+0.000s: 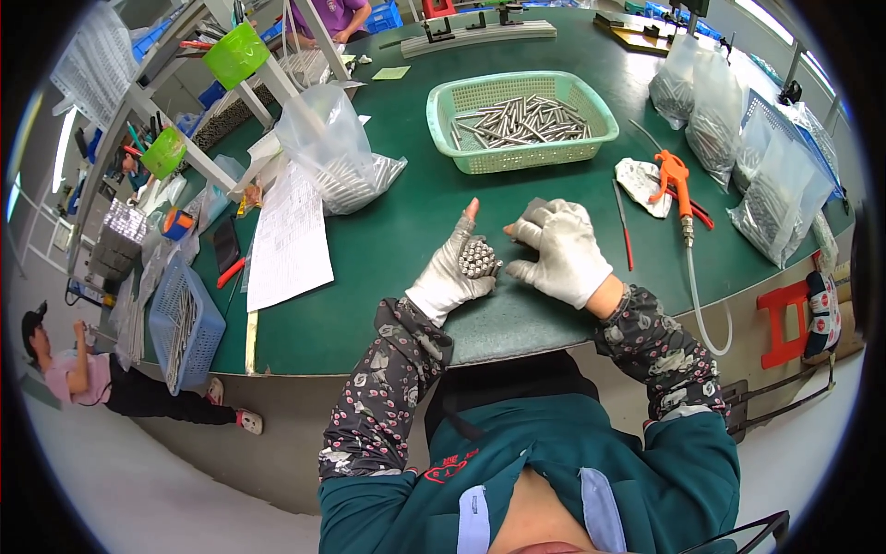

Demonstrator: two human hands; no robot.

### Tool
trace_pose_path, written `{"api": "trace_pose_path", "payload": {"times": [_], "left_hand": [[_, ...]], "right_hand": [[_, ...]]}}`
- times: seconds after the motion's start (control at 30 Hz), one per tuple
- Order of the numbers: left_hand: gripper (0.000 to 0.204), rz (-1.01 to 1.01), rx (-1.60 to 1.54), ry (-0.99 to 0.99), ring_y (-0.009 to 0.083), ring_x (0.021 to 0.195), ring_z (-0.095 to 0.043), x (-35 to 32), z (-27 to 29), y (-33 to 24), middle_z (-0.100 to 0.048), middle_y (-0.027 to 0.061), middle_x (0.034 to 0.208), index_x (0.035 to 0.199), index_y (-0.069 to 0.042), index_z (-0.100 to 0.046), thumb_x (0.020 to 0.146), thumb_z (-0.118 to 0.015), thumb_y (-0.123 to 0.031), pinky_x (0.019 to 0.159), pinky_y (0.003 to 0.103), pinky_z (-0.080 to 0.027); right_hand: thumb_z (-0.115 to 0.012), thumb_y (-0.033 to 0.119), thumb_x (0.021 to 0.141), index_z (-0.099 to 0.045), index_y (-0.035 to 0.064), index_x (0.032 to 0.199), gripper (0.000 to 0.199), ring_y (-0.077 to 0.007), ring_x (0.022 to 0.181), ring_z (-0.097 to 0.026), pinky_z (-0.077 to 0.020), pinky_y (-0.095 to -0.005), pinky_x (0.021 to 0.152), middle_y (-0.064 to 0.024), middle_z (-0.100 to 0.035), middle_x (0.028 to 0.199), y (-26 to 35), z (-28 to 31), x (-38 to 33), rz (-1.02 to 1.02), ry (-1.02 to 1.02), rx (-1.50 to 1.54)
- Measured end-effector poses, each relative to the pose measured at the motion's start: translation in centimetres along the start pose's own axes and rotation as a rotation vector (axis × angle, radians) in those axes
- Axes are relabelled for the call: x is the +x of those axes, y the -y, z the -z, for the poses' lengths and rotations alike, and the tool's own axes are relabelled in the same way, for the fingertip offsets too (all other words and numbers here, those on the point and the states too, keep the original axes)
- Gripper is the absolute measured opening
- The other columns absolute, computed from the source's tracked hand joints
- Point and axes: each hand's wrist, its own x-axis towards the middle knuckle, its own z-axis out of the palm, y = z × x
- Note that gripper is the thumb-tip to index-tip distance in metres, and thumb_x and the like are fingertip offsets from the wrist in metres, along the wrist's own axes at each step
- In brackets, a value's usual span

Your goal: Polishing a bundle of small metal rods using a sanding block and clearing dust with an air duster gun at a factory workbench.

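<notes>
A large green-topped worktable (388, 240) with a pale rounded edge fills the middle. A white metal rack frame (175, 120) rises at its far left. Smooth grey floor (111, 471) spreads below, and bright daylight falls from the upper right corner.

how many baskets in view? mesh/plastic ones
2. A green basket of metal rods sits on the table ahead of the hands; a blue basket hangs off the table's left edge. Blue crates at the far edge are too blurred to class.

Two gloved hands (512, 254), one basket (520, 117)
</notes>
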Motion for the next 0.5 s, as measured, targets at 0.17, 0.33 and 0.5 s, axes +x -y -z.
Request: {"api": "trace_pose_path", "payload": {"times": [0.17,0.33,0.5], "left_hand": [[0.103,0.054,-0.08,0.009,0.0087,0.085,-0.049,0.2,0.0,0.0,-0.046,0.0036,0.111,0.139,-0.015,-0.013,0.055,-0.07,0.003,0.078,0.02,-0.04],[0.101,-0.057,0.162,-0.047,0.0086,0.072,-0.047,0.0,0.1,0.0,-0.048,0.0041,0.096,0.139,-0.018,-0.013,0.056,-0.065,0.006,0.07,0.019,-0.042],[0.101,-0.045,0.156,-0.022,0.008,0.08,-0.051,0.1,0.8,1.4,-0.053,-0.0029,0.081,0.139,-0.014,-0.012,0.057,-0.069,-0.001,0.091,0.027,-0.036]], "right_hand": [[-0.063,0.026,0.066,-0.062,0.0089,0.083,0.024,-0.0245,0.088,-0.052,-0.0373,-0.0374,0.079,-0.0069,-0.059,0.08,0.0,1.6,-0.1,-0.08,0.016,-0.06],[-0.058,0.02,0.072,-0.059,0.0075,0.09,0.022,-0.032,0.073,-0.06,-0.0471,-0.0422,0.063,-0.0137,-0.061,0.077,-6.6,3.1,-2.0,-0.561,-0.053,-0.336],[-0.053,0.033,0.072,-0.063,0.0062,0.081,0.03,-0.0315,0.077,-0.061,-0.0483,-0.0393,0.069,-0.0174,-0.062,0.079,-8.5,3.3,-3.4,-0.826,0.279,-0.402]]}}
